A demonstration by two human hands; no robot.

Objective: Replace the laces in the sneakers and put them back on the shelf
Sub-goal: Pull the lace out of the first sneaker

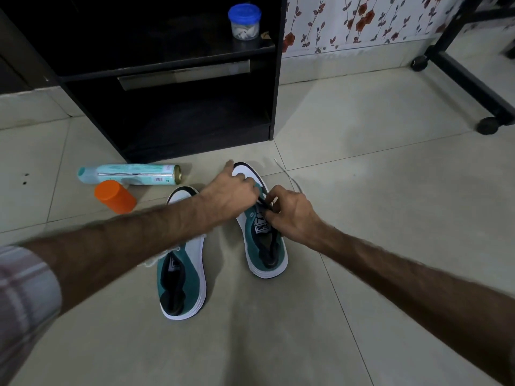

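Two teal sneakers with white soles stand on the tiled floor, toes pointing away from me. Over the toe half of the right sneaker (267, 254) both hands meet. My left hand (231, 195) rests on the front of that shoe, its fingers curled at the eyelets. My right hand (289, 215) pinches a dark lace (263, 202) above the tongue. A thin white lace (291, 181) trails on the floor beyond the right hand. My left forearm crosses over the left sneaker (181, 282) and hides its middle. A pale lace end shows at that shoe's left side.
A black shelf unit (274, 79) stands just beyond the shoes, with a blue-lidded jar (244, 21) on its upper board. A pale spray can (131, 174) lies on the floor next to an orange container (115, 196). A black wheeled frame (471, 79) stands at the right.
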